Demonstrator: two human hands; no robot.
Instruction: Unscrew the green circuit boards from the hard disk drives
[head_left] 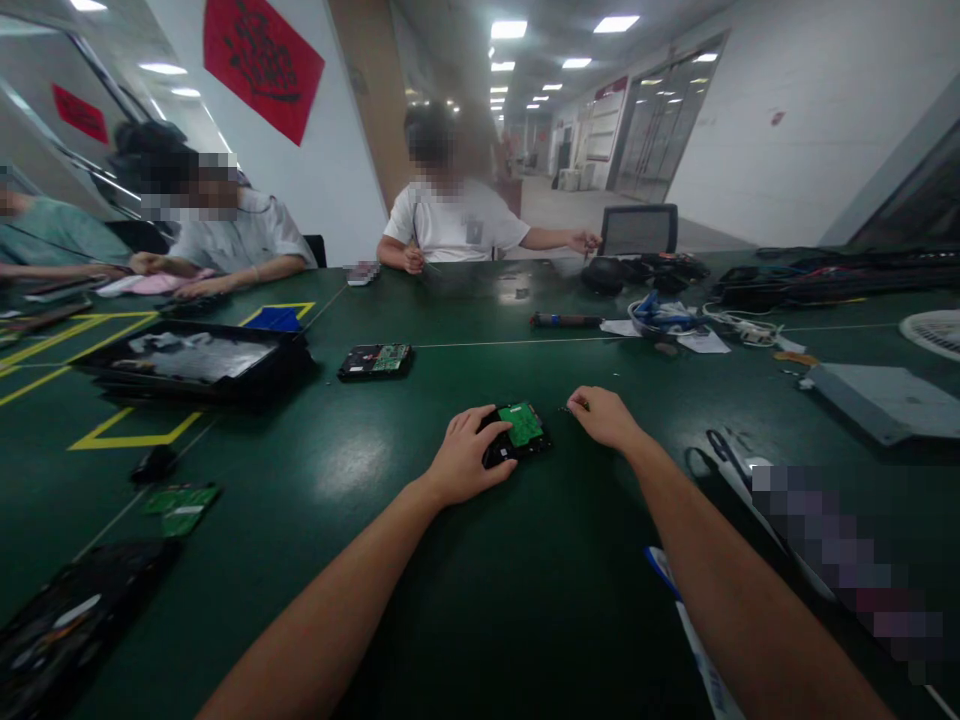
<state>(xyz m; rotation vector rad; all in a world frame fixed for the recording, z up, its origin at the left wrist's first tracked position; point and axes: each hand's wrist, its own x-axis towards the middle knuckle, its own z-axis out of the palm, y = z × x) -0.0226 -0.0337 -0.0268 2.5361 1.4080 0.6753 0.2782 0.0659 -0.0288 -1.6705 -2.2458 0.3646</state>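
Observation:
A hard drive point(525, 428) with a green circuit board facing up lies on the dark green table in front of me. My left hand point(469, 455) grips it from the left, the fingers over its far edge and the thumb along its near edge. Just right of the drive, my right hand point(601, 415) is closed in a pinch close to the tabletop. Something tiny and dark shows at its fingertips, too small to name. Further back on the left lies a second hard drive point(375, 361), apart from both hands.
Black trays point(199, 365) stand at the left, with a loose green circuit board point(182, 508) nearer me. A screwdriver-like tool point(566, 321) and cables point(667, 314) lie ahead to the right. A grey metal box point(885, 400) sits at far right. Several people sit around the table.

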